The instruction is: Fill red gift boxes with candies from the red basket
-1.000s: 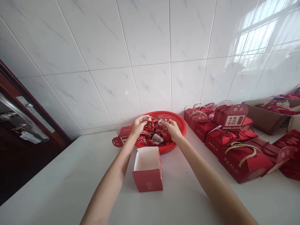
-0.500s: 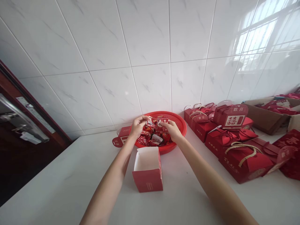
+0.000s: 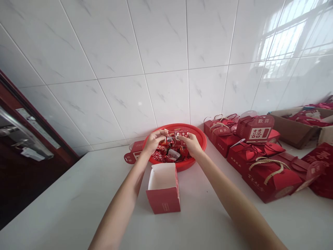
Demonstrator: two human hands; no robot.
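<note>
Both hands are over a round red plastic basket (image 3: 201,139) of wrapped candies (image 3: 173,153) against the wall. My left hand (image 3: 154,140) pinches a small wrapped candy at the basket's left side; the fingers partly cover it. A red patterned candy packet (image 3: 181,134) is between the thumb and fingers of my right hand (image 3: 191,144). In front of the basket stands a red gift box (image 3: 163,201), its top open and its white inside (image 3: 163,177) showing.
Several red gift boxes (image 3: 273,180) with rope handles crowd the right side. Behind them sits a brown cardboard box (image 3: 293,130) with red packets. Another red box (image 3: 134,152) lies left of the basket. A door with a handle (image 3: 26,135) borders the table at left.
The fingers of my left hand have shifted slightly over the candy. My right hand stays nearly in place, and the view has moved only a little.
</note>
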